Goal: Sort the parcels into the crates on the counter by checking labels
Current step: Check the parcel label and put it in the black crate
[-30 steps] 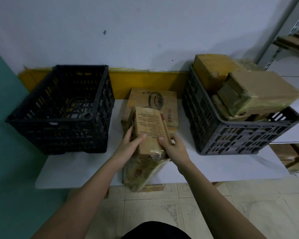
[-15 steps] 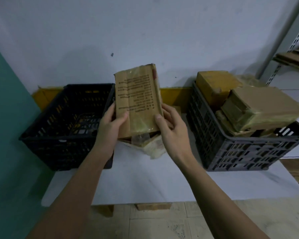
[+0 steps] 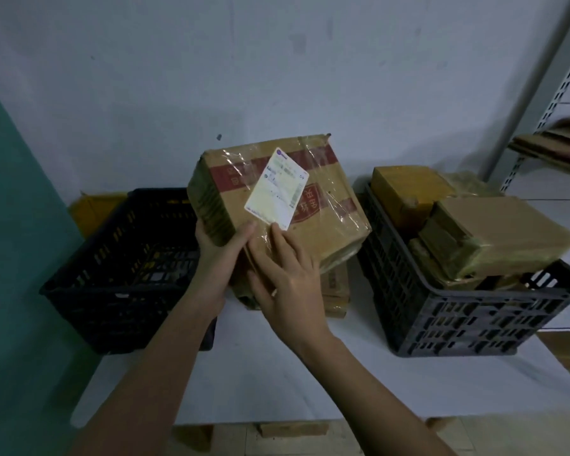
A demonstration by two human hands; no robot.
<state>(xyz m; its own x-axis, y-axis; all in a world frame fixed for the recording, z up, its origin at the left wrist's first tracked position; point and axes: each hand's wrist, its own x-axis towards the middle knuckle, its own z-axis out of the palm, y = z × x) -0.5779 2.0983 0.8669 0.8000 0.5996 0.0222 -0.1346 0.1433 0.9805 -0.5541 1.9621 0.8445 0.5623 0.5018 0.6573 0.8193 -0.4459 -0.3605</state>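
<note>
I hold a brown cardboard parcel (image 3: pixel 323 205) wrapped in clear tape above the counter, tilted, its white shipping label (image 3: pixel 277 189) facing me. My left hand (image 3: pixel 219 255) grips its lower left corner. My right hand (image 3: pixel 287 278) lies with spread fingers against its lower face, just below the label. A black crate (image 3: pixel 112 281) stands at the left; no parcels show inside it. A dark grey crate (image 3: pixel 474 314) at the right is heaped with brown parcels (image 3: pixel 504 235). Another parcel (image 3: pixel 334 286) lies on the counter behind my hands, mostly hidden.
The white counter (image 3: pixel 277 373) runs along a pale wall, with a teal wall at the left. A yellow board (image 3: pixel 89 205) leans behind the black crate. A metal shelf rack (image 3: pixel 547 93) with cardboard stands at the right. Tiled floor shows below the counter's front edge.
The parcel rose from the counter and was turned over: its printed side faced me before, its label side faces me now. My right hand shifted from its edge to its lower face.
</note>
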